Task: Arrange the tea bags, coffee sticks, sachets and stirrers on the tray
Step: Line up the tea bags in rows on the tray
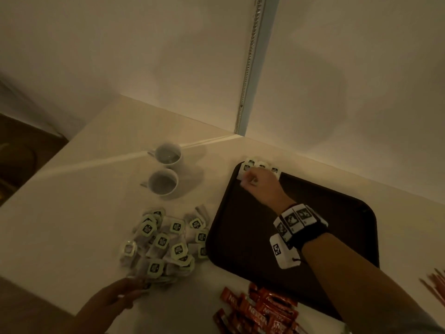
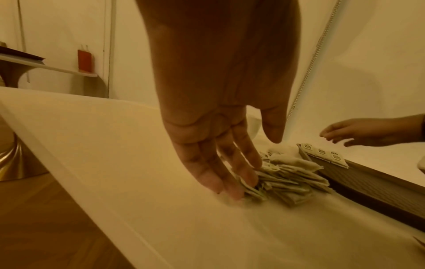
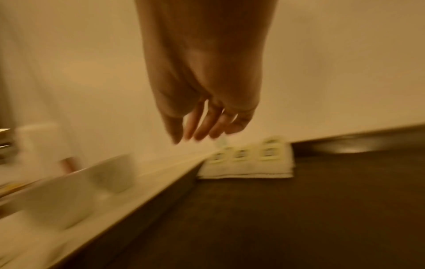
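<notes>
A dark brown tray (image 1: 313,213) lies on the white table at the right. A short row of white tea bags (image 1: 261,165) with green-edged tags sits in its far left corner. My right hand (image 1: 249,180) hovers just over that row (image 3: 248,160), fingers loosely straight (image 3: 197,129) and holding nothing. A loose pile of tea bags (image 1: 168,242) lies left of the tray. My left hand (image 1: 127,292) reaches to the pile's near edge, and its straight fingertips (image 2: 230,191) touch the nearest bags (image 2: 287,180). Red coffee sticks (image 1: 260,309) lie in a heap in front of the tray.
Two white cups (image 1: 168,154) (image 1: 163,182) stand behind the tea bag pile, left of the tray's far corner. Thin stirrers (image 1: 433,283) lie at the right edge of view. A wall runs close behind the tray. The table's left edge drops to a wooden floor.
</notes>
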Action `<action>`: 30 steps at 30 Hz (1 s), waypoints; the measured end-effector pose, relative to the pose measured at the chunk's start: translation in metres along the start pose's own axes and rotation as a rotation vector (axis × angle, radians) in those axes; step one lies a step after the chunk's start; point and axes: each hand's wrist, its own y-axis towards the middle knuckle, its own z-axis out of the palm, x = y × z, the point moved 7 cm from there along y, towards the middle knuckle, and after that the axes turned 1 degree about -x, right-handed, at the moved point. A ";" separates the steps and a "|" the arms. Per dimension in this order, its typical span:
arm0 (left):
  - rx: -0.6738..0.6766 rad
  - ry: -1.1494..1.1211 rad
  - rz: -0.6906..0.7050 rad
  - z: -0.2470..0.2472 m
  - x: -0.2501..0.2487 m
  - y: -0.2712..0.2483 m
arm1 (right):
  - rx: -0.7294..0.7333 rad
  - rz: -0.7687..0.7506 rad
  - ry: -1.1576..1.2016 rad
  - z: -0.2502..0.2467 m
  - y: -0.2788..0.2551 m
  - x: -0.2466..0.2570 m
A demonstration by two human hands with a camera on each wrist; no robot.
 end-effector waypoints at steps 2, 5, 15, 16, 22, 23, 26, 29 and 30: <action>0.013 0.011 0.022 0.002 0.004 -0.004 | 0.259 -0.169 -0.066 0.042 -0.014 0.039; 0.021 0.003 0.028 0.002 0.011 -0.010 | 0.471 -0.289 -0.280 0.099 -0.028 0.069; -0.006 0.016 0.097 -0.019 0.048 -0.028 | 0.688 -0.416 -0.750 0.157 -0.051 0.096; -0.015 -0.002 0.105 -0.021 0.051 -0.029 | 0.690 -0.412 -0.740 0.160 -0.052 0.097; -0.053 -0.069 0.103 -0.030 0.062 -0.030 | 0.732 -0.306 -0.616 0.162 -0.048 0.106; -0.056 -0.064 0.111 -0.031 0.061 -0.029 | 0.736 -0.287 -0.584 0.161 -0.047 0.106; -0.037 -0.031 0.112 -0.032 0.058 -0.030 | 0.725 -0.236 -0.446 0.152 -0.040 0.106; -0.058 -0.018 0.127 -0.033 0.046 -0.030 | 0.696 -0.195 -0.322 0.133 -0.035 0.107; -0.067 -0.024 0.134 -0.035 0.041 -0.030 | 0.692 -0.186 -0.299 0.128 -0.034 0.108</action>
